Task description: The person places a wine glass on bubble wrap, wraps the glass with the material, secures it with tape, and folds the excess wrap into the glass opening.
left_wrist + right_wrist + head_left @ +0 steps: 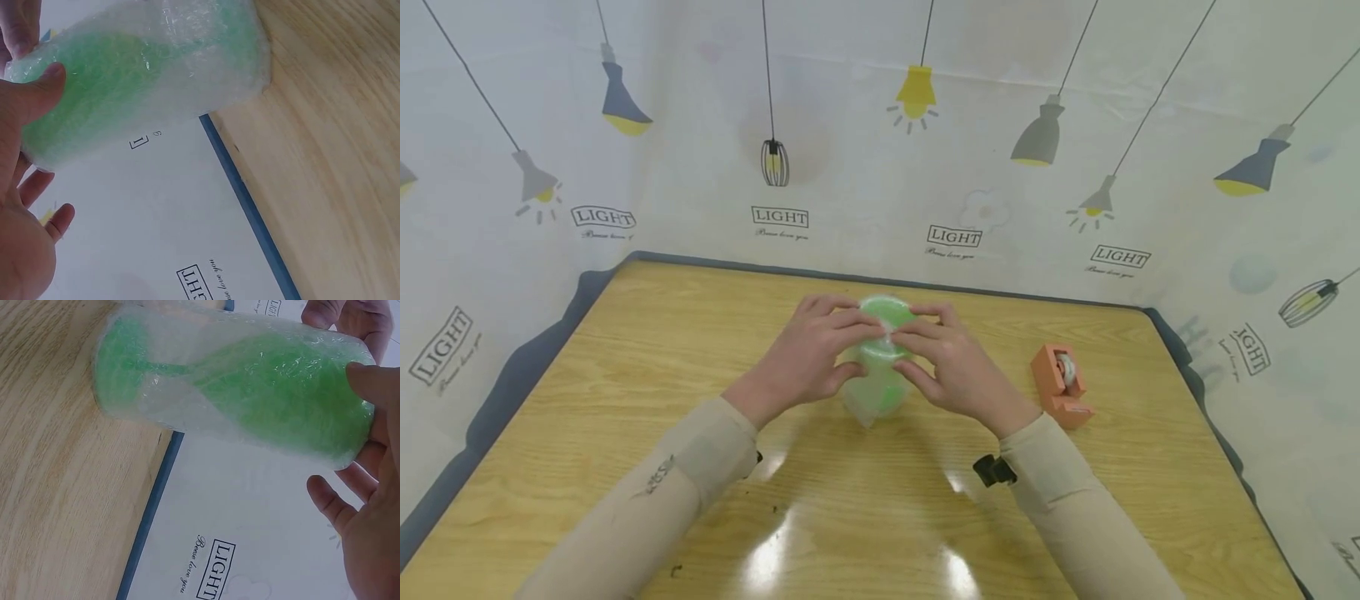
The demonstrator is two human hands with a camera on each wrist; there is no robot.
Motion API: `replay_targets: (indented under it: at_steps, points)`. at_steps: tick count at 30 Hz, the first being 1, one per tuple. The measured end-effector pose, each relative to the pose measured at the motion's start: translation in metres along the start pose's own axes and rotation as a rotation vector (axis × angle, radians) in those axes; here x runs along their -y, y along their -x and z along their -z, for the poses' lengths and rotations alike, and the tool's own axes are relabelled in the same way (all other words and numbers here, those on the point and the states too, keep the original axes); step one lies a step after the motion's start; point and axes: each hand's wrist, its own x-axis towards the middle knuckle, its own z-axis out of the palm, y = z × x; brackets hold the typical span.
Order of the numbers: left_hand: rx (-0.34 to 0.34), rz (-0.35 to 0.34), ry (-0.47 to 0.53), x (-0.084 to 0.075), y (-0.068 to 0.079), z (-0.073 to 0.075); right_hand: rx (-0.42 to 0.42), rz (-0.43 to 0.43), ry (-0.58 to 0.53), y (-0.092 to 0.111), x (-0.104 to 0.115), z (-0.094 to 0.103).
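A green stemmed glass (269, 381) wrapped in bubble wrap (194, 412) stands on the wooden table (865, 517), bowl end up. Its wide bowl, thin stem and base show through the wrap in the right wrist view. My left hand (812, 350) holds the upper end from the left, thumb on the near side and fingers over the top. From the right, my right hand (951, 362) grips the same end, its fingertips meeting the left ones over the top. A loose corner of wrap sticks out low on the near side.
An orange tape dispenser (1060, 386) with a roll of clear tape sits to the right of my right hand. Behind the table and along its sides hangs a pale cloth (850, 167) printed with lamps, with a dark blue lower border.
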Motion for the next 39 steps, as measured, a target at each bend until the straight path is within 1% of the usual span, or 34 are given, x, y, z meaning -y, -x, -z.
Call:
replay_targets:
  at_steps: [3,11,15,20,23,25,29,33,39]
  points:
    - [0.058,0.033,-0.020,-0.003,-0.004,0.003,0.012,-0.002,0.010,-0.001,0.000,0.000]
    - [0.212,0.084,-0.142,-0.012,-0.017,0.009,0.040,0.014,0.073,-0.003,-0.003,0.000]
    - [0.270,0.101,-0.183,-0.016,-0.021,0.011,0.044,0.023,0.093,-0.003,-0.003,0.000]
    - [0.312,0.112,-0.196,-0.020,-0.024,0.013,0.042,0.027,0.093,-0.003,-0.003,-0.001]
    - [0.322,0.109,-0.207,-0.021,-0.024,0.013,0.041,0.020,0.081,-0.003,-0.003,-0.001]
    - [0.317,0.103,-0.214,-0.021,-0.023,0.012,0.040,0.018,0.074,-0.003,-0.002,-0.001]
    - [0.287,0.090,-0.219,-0.019,-0.022,0.011,0.036,0.006,0.056,-0.003,-0.003,-0.001]
    - [0.246,0.077,-0.196,-0.017,-0.020,0.010,0.032,-0.008,0.031,-0.001,-0.004,-0.001]
    - [0.187,0.050,-0.133,-0.016,-0.016,0.013,-0.036,0.005,-0.039,0.002,-0.005,0.001]
